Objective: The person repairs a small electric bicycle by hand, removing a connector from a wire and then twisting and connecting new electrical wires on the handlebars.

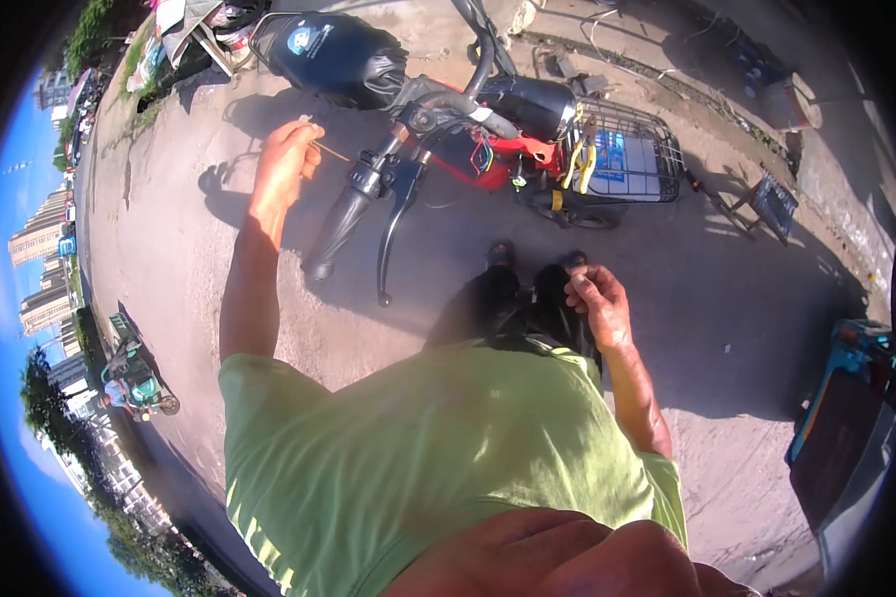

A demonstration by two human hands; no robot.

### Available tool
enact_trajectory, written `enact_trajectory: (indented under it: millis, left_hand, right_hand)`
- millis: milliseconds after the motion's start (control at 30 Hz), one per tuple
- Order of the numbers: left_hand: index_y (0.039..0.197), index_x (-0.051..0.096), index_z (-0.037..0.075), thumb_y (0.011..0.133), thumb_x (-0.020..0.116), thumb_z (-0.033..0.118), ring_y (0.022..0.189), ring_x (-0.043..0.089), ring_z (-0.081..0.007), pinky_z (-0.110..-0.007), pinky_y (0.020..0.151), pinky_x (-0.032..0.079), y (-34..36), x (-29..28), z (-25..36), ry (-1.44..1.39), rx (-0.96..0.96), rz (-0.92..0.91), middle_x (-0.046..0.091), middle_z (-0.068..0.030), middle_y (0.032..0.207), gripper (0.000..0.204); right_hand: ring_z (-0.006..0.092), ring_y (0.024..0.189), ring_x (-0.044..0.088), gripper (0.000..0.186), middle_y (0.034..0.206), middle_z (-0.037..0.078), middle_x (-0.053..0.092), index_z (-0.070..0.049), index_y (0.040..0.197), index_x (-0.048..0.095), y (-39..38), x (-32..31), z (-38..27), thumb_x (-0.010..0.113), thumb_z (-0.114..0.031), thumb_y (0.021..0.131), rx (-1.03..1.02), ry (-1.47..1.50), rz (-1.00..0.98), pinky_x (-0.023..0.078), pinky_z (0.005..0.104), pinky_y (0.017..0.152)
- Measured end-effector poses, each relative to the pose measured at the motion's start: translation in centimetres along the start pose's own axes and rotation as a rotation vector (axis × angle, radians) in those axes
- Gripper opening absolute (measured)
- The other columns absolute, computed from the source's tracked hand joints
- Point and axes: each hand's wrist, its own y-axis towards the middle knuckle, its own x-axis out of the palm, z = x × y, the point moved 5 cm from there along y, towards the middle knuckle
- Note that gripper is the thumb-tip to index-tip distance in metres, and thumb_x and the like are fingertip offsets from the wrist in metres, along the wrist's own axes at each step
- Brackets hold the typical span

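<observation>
My left hand is closed on a thin tan stick, with a small pale bit at the fingertips, just left of an e-bike's handlebar grip and brake lever. My right hand is pinched in front of my dark trousers; whatever it holds is too small to make out. The bike has a dark covered part, a red body and a wire basket, with yellow-handled pliers at its near side.
A small folding stand stands by the concrete edge at right. A teal-and-dark vehicle is at the right rim. A person on a green three-wheeler is at left on the pavement. Piled items lie at upper left.
</observation>
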Motion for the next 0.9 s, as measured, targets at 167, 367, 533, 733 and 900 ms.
enact_trajectory:
  millis: [167, 367, 533, 733, 900]
  left_hand:
    - [0.100, 0.068, 0.000, 0.096, 0.058, 0.014, 0.055, 0.051, -0.0110, -0.025, 0.050, 0.040, 1.0, 0.4, -0.9, -0.076, 0.020, 0.019, 0.061, -0.0067, 0.071, 0.018]
    - [0.105, 0.068, 0.000, 0.099, 0.051, 0.010, 0.060, 0.051, -0.0092, -0.024, 0.053, 0.040, 1.3, 1.0, -0.6, -0.106, 0.062, -0.007, 0.061, -0.0040, 0.076, 0.020]
    - [0.109, 0.067, 0.001, 0.100, 0.051, 0.010, 0.062, 0.053, -0.0100, -0.024, 0.056, 0.041, 1.8, 1.1, -1.0, -0.168, 0.104, -0.033, 0.061, -0.0033, 0.075, 0.021]
    - [0.110, 0.065, 0.000, 0.100, 0.052, 0.012, 0.063, 0.056, -0.0123, -0.026, 0.059, 0.044, 2.0, 1.4, -1.4, -0.252, 0.203, -0.039, 0.062, -0.0046, 0.074, 0.021]
    - [0.110, 0.065, -0.001, 0.099, 0.053, 0.014, 0.064, 0.058, -0.0139, -0.028, 0.064, 0.048, 2.2, 1.6, -1.5, -0.327, 0.250, -0.066, 0.063, -0.0058, 0.074, 0.022]
  right_hand:
    - [0.0083, 0.077, 0.060, 0.020, 0.090, 0.000, 0.067, -0.007, 0.109, 0.065, -0.6, 3.8, 0.4, 0.066, -0.024, 0.100, -0.005, 0.113, -0.017, 0.047, 0.0238, 0.072]
    - [0.0077, 0.078, 0.061, 0.021, 0.093, 0.000, 0.068, -0.008, 0.110, 0.066, 0.2, 6.4, 0.5, 0.066, -0.027, 0.100, -0.029, 0.119, -0.018, 0.047, 0.0231, 0.073]
    - [0.0086, 0.081, 0.058, 0.018, 0.094, 0.001, 0.066, -0.006, 0.107, 0.064, 1.2, 6.9, 0.6, 0.065, -0.023, 0.101, -0.023, 0.128, -0.011, 0.046, 0.0244, 0.075]
    - [0.0090, 0.082, 0.059, 0.019, 0.094, 0.001, 0.066, -0.006, 0.107, 0.064, 1.9, 7.8, 0.7, 0.065, -0.024, 0.101, -0.014, 0.137, -0.006, 0.047, 0.0249, 0.077]
    - [0.0090, 0.081, 0.059, 0.019, 0.094, 0.001, 0.066, -0.006, 0.108, 0.064, 2.3, 8.5, 0.5, 0.065, -0.024, 0.101, -0.009, 0.099, -0.013, 0.047, 0.0245, 0.076]
